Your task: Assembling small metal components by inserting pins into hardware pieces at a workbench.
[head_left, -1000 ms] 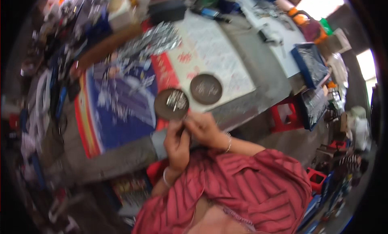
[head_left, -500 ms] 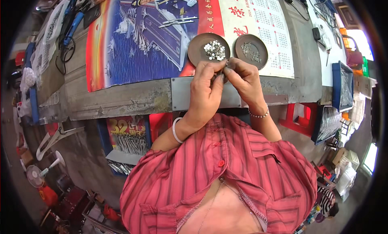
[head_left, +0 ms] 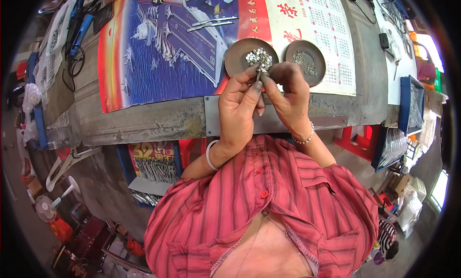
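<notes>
Over the table's near edge, my left hand (head_left: pixel 238 105) is closed in a pinch on a thin metal piece (head_left: pixel 259 75), which points away from me. My right hand (head_left: pixel 291 96) meets it there, thumb and curled forefinger together at the piece's upper end; whatever lies between those fingertips is too small to make out. Just beyond both hands is a round brown dish (head_left: pixel 234 53) with a heap of small shiny round pieces (head_left: pixel 261 58). To its right, close to my right knuckles, a second brown dish (head_left: pixel 317 57) holds small thin metal pins (head_left: pixel 304 62).
A printed poster calendar (head_left: pixel 177 61) covers the table, with slim metal tools (head_left: pixel 213 23) lying on it. Below the near edge, a blue bin (head_left: pixel 126 165) holds many metal parts. Blue trays (head_left: pixel 412 105) sit at the right. A blue-handled tool (head_left: pixel 82 32) with a cable lies at left.
Both hands have shifted slightly, their fingertips now over the near rim of the left dish. The thin metal piece shows more plainly and points away. My right forefinger has curled more.
</notes>
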Demonstrator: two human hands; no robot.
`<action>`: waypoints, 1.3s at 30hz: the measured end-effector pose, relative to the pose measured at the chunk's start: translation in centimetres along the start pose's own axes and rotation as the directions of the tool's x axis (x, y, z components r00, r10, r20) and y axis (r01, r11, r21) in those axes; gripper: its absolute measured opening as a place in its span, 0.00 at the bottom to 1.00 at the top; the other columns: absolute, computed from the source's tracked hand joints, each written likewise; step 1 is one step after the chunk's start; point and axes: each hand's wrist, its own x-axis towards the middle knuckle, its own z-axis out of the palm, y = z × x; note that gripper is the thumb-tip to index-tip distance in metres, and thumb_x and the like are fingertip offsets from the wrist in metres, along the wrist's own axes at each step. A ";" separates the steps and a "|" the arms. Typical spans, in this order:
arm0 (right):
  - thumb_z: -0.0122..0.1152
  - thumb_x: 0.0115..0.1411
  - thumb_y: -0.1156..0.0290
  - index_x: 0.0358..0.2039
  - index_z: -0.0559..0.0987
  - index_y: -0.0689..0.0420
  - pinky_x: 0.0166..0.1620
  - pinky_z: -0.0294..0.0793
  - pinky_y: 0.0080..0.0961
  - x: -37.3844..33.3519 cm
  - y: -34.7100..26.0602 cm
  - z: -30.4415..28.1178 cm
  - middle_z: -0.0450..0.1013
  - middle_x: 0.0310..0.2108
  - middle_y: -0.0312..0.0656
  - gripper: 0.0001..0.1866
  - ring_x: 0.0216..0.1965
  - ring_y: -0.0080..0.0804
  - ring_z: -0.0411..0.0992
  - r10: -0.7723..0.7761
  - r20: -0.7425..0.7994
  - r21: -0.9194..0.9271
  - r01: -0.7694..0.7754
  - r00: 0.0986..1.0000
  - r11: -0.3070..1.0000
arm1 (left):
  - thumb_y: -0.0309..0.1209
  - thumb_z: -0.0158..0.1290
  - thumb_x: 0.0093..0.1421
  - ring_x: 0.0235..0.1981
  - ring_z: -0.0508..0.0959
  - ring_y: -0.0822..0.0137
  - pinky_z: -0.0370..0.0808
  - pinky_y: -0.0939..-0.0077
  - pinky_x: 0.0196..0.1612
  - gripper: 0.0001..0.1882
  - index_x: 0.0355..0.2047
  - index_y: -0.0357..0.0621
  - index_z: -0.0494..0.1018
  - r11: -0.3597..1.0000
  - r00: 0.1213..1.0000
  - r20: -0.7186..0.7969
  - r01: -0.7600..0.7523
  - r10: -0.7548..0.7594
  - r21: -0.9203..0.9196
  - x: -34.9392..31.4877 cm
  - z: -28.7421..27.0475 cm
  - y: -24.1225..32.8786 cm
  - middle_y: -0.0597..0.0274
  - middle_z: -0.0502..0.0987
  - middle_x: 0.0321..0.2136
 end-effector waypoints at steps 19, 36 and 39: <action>0.65 0.45 0.83 0.31 0.76 0.62 0.30 0.74 0.23 0.6 -1.1 -1.8 0.75 0.28 0.44 0.11 0.28 0.33 0.75 -0.376 0.004 -0.316 0.359 0.926 0.879 | 0.23 0.47 0.63 0.21 0.65 0.83 0.60 0.89 0.21 0.17 0.53 0.40 0.66 0.991 0.995 0.057 0.084 -0.078 -0.108 -0.2 0.8 0.6 0.66 0.74 0.39; 0.61 0.53 0.85 0.32 0.74 0.68 0.35 0.74 0.21 -1.2 -3.1 -1.6 0.75 0.32 0.48 0.06 0.33 0.29 0.74 -0.021 -0.029 0.330 0.029 0.999 0.944 | 0.19 0.45 0.63 0.23 0.66 0.80 0.62 0.88 0.21 0.17 0.52 0.44 0.66 0.995 0.948 0.305 -0.073 0.090 -0.069 -1.2 0.3 -0.2 0.63 0.71 0.39; 0.60 0.54 0.84 0.33 0.73 0.68 0.37 0.74 0.21 -1.5 -3.1 -1.4 0.74 0.33 0.48 0.06 0.35 0.28 0.73 0.034 -0.053 0.493 -0.003 0.998 0.870 | 0.20 0.45 0.63 0.22 0.65 0.80 0.61 0.88 0.20 0.17 0.52 0.44 0.65 0.964 0.936 0.349 0.046 0.050 -0.262 -1.4 0.8 0.1 0.62 0.71 0.40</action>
